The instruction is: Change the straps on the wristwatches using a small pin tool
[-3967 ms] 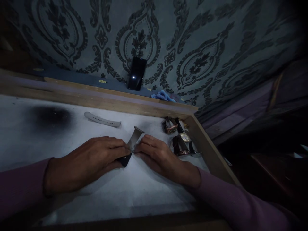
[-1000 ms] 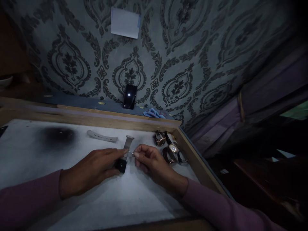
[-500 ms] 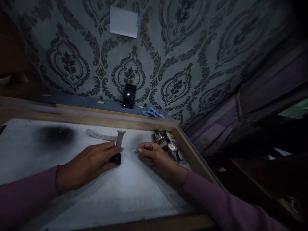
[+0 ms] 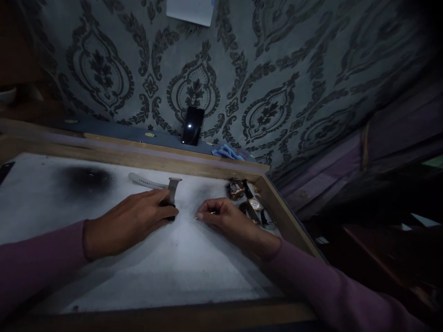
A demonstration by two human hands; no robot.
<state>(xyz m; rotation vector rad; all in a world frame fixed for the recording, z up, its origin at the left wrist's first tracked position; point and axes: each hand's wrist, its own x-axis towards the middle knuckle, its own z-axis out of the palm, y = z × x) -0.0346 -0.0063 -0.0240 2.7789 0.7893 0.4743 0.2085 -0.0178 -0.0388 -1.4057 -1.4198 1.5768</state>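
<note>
My left hand [image 4: 136, 221] is closed around the dark case of a smartwatch [image 4: 172, 217], low over the white surface. A grey strap [image 4: 174, 186] stands up from the case beyond my fingers. Behind it lies a light strap piece with holes [image 4: 145, 181]; whether it joins the watch is hidden by my hand. To the right, my right hand [image 4: 224, 219] pinches a small, thin metal tool [image 4: 196, 217]. Its pale tip points left towards the watch and stays apart from it. Most of the tool is covered by my fingers.
Several wristwatches [image 4: 255, 204] lie in the tray's right corner. A raised wooden rim [image 4: 194, 163] borders the white surface [image 4: 166, 276]. Behind it, a phone [image 4: 193, 125] leans on the patterned wall, with a blue cloth [image 4: 226, 151] to its right.
My left hand has turned the smartwatch, so its dark face shows less. The metal tool has shifted in my right fingers. The whole view has tilted downward a little.
</note>
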